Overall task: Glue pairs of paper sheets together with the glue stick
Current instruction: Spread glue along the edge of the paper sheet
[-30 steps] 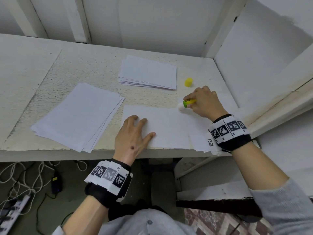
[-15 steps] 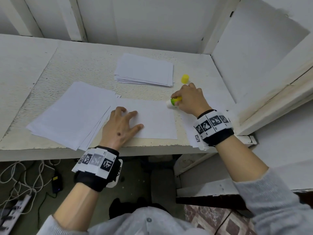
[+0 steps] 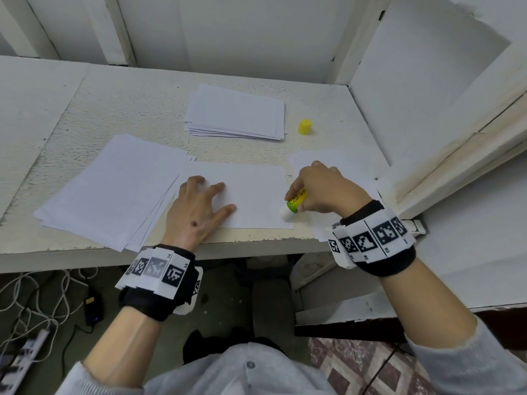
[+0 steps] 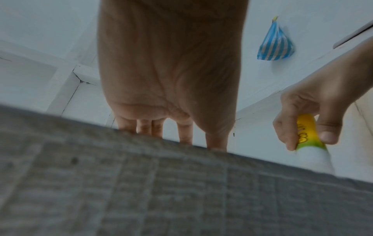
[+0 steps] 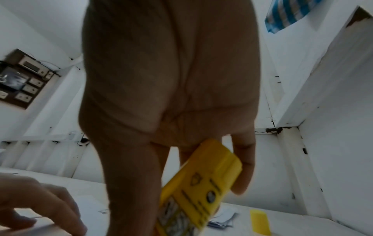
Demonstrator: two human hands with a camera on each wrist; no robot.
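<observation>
A single white sheet (image 3: 253, 192) lies near the front edge of the white table (image 3: 137, 109). My left hand (image 3: 199, 206) rests on the sheet's left part with its fingers spread and pressing down. The glue stick (image 3: 295, 203), yellow and green with a white tip, is gripped by my right hand (image 3: 322, 189); its tip touches the sheet's near right corner. The left wrist view shows the same stick (image 4: 308, 143) pinched between fingers and thumb. In the right wrist view the yellow body (image 5: 201, 191) fills the lower middle. Another sheet (image 3: 336, 161) lies under my right hand.
A pile of sheets (image 3: 108, 192) lies at the left, overlapped by the single sheet. A neater stack (image 3: 236, 112) sits at the back. The yellow cap (image 3: 304, 126) stands upright beside that stack. White walls close in behind and on the right. Cables (image 3: 37, 297) lie on the floor.
My right hand has drawn the glue stick from the sheet's far right corner down its right edge to the near corner. My left hand has slid the sheet a little leftwards.
</observation>
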